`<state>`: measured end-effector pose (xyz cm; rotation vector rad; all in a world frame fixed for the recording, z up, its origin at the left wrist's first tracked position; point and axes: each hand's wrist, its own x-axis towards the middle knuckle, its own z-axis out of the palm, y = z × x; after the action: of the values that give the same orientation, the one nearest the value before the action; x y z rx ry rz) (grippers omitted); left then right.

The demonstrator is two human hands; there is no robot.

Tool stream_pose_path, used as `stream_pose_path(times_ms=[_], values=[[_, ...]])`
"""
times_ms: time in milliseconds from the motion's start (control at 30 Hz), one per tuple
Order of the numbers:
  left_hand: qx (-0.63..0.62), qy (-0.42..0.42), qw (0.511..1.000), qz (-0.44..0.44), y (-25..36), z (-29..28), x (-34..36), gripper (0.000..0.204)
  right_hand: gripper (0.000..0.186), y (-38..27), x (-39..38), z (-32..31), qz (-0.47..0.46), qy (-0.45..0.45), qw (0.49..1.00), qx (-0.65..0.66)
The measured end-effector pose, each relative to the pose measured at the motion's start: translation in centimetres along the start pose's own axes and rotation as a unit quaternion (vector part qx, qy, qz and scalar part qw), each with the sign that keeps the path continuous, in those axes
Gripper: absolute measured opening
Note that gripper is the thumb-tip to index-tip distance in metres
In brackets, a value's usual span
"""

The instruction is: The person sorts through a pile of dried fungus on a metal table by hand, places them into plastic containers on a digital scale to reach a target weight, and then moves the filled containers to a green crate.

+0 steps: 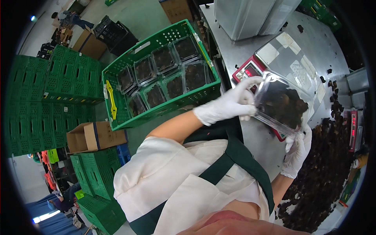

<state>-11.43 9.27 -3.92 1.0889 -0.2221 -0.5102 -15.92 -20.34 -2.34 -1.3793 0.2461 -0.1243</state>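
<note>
Between my two white-gloved hands is a clear plastic box with dark brown, mushroom-like pieces in it (282, 106). My left hand (233, 102) pinches its left edge, fingers curled at the rim. My right hand (298, 150) grips the near right corner. The box is tilted above a red digital scale (242, 73), whose taped metal platform shows behind it. The box hides part of the scale, so I cannot tell whether they touch. To the left, a green crate (160, 107) holds several similar filled boxes (164, 60).
A steel table (254, 149) carries a big heap of loose dark pieces (319, 168) on the right. A second red scale (354, 131) stands beyond it. Grey metal containers (250, 17) are at the back. Stacked green crates (72, 74) and cardboard boxes (96, 137) stand at the left.
</note>
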Motion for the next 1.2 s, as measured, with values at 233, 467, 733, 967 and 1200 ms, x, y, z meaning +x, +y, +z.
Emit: stream_pose_path(times_ms=[233, 467, 733, 967, 1200], values=[[0.184, 0.061, 0.981, 0.016, 3.2, -10.7, -7.1, 0.105, 0.040, -1.8, 1.0, 11.0, 0.152, -0.332, 0.923, -0.126], [0.067, 0.218, 0.972, -0.051, 3.9, -16.8, -13.8, 0.060, 0.049, 1.1, 1.7, 15.7, 0.112, -0.430, 0.887, -0.127], [-0.007, 0.451, 0.881, -0.145, -7.0, -31.1, -23.4, 0.059, 0.044, -0.4, 2.8, 3.7, 0.055, -0.245, 0.956, -0.152], [0.736, 0.285, 0.549, -0.277, 2.5, -22.9, -7.8, 0.056, 0.044, 0.9, -1.7, -4.4, 0.049, -0.076, 0.988, -0.127], [0.762, 0.241, 0.334, 0.501, 20.0, -6.6, 10.9, 0.054, 0.036, 0.1, -7.8, -8.5, 0.050, 0.083, 0.981, -0.166]])
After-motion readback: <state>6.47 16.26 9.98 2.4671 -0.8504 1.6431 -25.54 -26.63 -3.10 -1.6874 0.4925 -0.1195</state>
